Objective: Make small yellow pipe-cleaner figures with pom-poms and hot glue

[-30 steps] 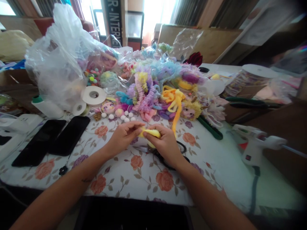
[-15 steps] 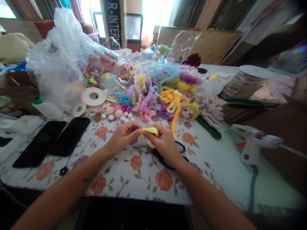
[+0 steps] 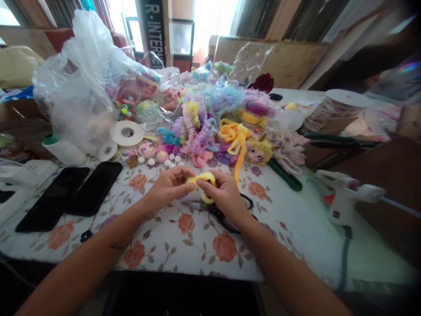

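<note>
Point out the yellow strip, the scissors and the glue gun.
Yellow strip (image 3: 206,176): head view, top of its loop.
Scissors (image 3: 216,213): head view, black handle near the blades.
Glue gun (image 3: 343,192): head view, middle of its white body.

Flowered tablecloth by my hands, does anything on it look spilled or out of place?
No spill shows. The black-handled metal scissors look perhaps slightly out of place, partly hidden behind the right hand, which pinches a fuzzy yellow strip.
</note>
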A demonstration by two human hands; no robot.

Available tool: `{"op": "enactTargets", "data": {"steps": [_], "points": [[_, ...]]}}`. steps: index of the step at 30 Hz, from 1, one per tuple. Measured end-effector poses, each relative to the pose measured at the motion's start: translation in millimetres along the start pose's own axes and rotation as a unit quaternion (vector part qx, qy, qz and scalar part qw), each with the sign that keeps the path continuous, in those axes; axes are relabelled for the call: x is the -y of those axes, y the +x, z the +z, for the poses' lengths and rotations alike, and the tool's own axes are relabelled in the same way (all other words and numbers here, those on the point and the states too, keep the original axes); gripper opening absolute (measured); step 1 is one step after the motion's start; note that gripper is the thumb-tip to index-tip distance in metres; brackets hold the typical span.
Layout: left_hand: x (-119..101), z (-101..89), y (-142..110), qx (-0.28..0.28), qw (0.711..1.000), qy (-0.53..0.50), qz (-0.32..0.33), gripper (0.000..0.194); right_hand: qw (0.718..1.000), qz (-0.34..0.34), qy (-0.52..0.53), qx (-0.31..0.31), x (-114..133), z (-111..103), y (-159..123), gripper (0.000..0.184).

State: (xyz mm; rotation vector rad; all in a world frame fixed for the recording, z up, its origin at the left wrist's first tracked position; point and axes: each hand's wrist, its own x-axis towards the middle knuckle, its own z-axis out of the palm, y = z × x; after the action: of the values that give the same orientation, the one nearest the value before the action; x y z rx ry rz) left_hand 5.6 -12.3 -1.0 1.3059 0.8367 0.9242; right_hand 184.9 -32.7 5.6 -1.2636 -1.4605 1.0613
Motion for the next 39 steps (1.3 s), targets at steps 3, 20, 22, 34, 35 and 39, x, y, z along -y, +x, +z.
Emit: {"op": "enactTargets", "data": {"steps": [3, 20, 22, 34, 35, 39], "points": [[1, -1.1, 0, 0.003, 1.000, -0.023, -0.009, 0.030, 1.000, 0.021, 0.020, 0.005, 1, 0, 0, 0.029], [-2, 0.3, 0, 0.009, 1.000, 0.015, -0.007, 0.031, 0.999, -0.003, -0.002, 0.035, 1, -2, 2, 0.021], [-1, -0.5, 1, 0.011, 1.000, 0.012, -0.011, 0.032, 0.999, 0.002, 0.005, 0.038, -1, -2, 3, 0.022], [-1, -2.2, 4, -0.032, 0.998, 0.009, 0.044, 0.033, 0.849, -0.433, -0.287, -0.097, -7, 4, -7, 0.008], [-1, -2.4, 4, -0.033, 0.998, -0.002, 0.051, 0.032, 0.835, -0.449, -0.305, -0.091, -8, 5, -7, 0.009], [0, -3.7, 6, -0.025, 0.997, -0.040, 0.064, 0.029, 0.806, -0.479, -0.335, -0.096, -11, 5, -8, 0.011]]}}
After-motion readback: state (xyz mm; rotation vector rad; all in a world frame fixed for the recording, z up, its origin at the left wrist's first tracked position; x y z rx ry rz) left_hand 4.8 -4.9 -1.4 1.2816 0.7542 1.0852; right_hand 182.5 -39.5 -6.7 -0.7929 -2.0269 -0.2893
